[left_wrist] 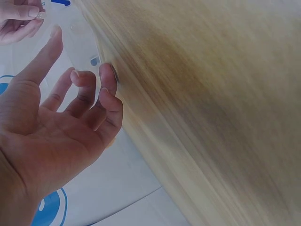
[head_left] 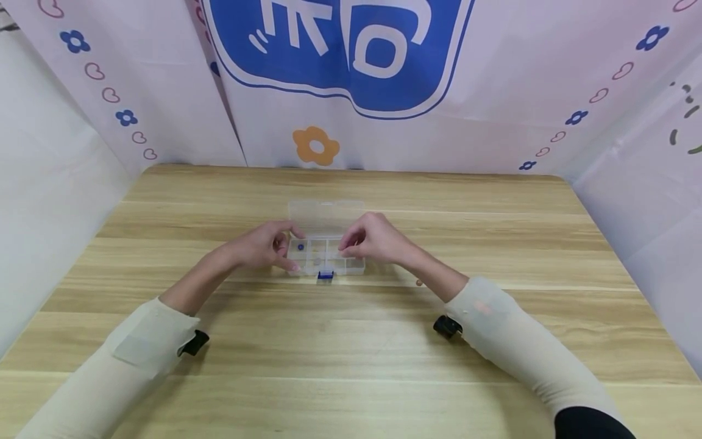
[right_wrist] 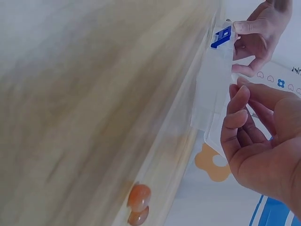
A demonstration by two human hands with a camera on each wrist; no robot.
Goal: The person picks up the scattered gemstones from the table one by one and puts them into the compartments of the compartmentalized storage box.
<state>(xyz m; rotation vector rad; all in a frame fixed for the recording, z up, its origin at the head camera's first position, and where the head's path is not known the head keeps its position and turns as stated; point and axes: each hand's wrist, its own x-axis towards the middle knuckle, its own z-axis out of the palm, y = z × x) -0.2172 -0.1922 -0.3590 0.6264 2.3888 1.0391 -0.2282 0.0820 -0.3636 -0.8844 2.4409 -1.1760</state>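
Note:
A clear plastic compartment box stands on the table, its lid raised at the back and a blue latch at the front. My left hand holds the box's left end, thumb at the front and index finger toward the back. One small blue bead lies in the back left compartment. Over the right half of the box, my right hand pinches a small clear bead between thumb and fingertips. The right wrist view shows these fingertips close above the compartments.
A small orange bead lies on the wooden table, right of the box and near my right forearm. Behind the table hangs a white printed cloth. Black wrist mounts stick out below both sleeves.

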